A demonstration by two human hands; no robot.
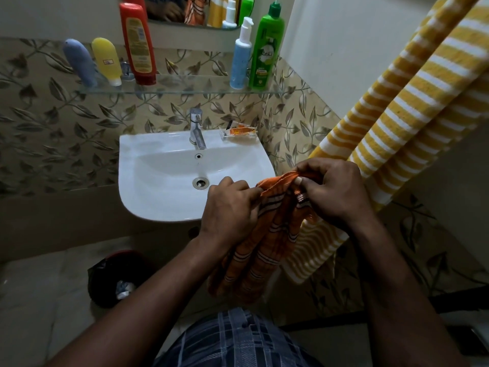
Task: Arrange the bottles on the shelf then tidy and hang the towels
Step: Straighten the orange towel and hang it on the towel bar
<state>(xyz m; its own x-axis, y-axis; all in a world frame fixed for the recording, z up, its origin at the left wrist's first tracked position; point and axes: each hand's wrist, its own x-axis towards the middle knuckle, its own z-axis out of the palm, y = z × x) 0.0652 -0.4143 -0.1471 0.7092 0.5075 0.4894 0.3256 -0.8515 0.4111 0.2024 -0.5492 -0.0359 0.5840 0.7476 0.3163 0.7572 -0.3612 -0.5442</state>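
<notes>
— Head view. Hands first?
— Left hand [230, 205]: fingers curled, pinching the upper edge of the orange striped towel [254, 258]. Right hand [336, 192]: thumb and fingers clamped on the same edge, which is bunched, just beside the left hand.
— Where is that towel?
— Held in front of the person, at the right front corner of the washbasin [124, 160]. The rest hangs in loose folds below the hands.
— Second towel?
— Yellow-and-white striped towel [412, 107], hanging along the right wall and passing behind the right hand. Its support is out of frame.
— Bottles?
— Five on the glass shelf [185, 89]. Left group: blue tube [79, 62] and yellow tube [107, 60], both leaning, then a red bottle [137, 43] standing on its cap. Right group: white-and-blue pump bottle [240, 62] right beside a green Vatika bottle [266, 51], both upright.
— Other fixtures?
— Chrome tap [197, 131]; clear soap dish [239, 133] beside it; lined bin [113, 279] on the floor; mirror [182, 11] above the shelf.
</notes>
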